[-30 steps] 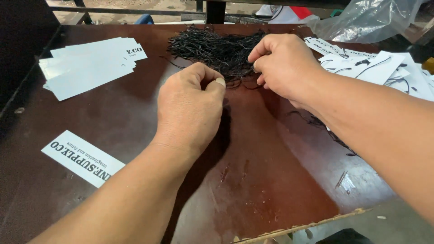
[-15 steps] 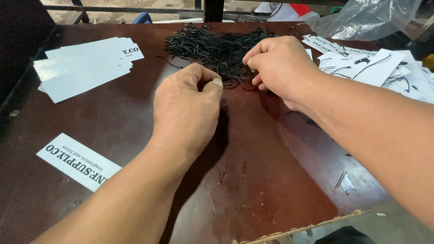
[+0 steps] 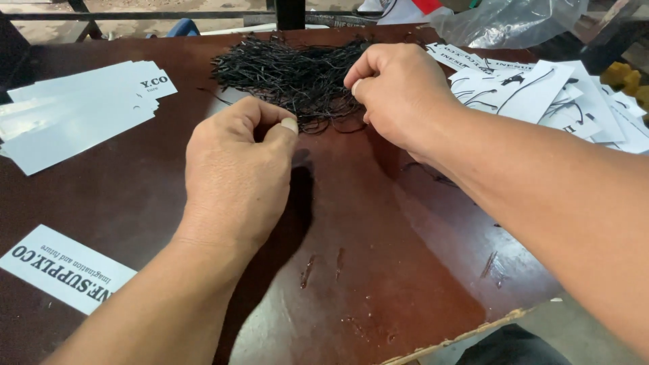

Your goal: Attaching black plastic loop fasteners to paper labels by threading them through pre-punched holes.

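Two bare hands work over a dark brown, scuffed wooden desk (image 3: 378,284) whose chipped near edge runs bottom right, with open board between the forearms. The left hand (image 3: 236,176) is curled, fingers pinched shut at the near fringe of a tangled heap of thin black cords (image 3: 291,74); the right hand (image 3: 399,94) pinches strands at the heap's right side. Flat white paper tags (image 3: 74,115) lie stacked left, corded white tags (image 3: 541,94) right.
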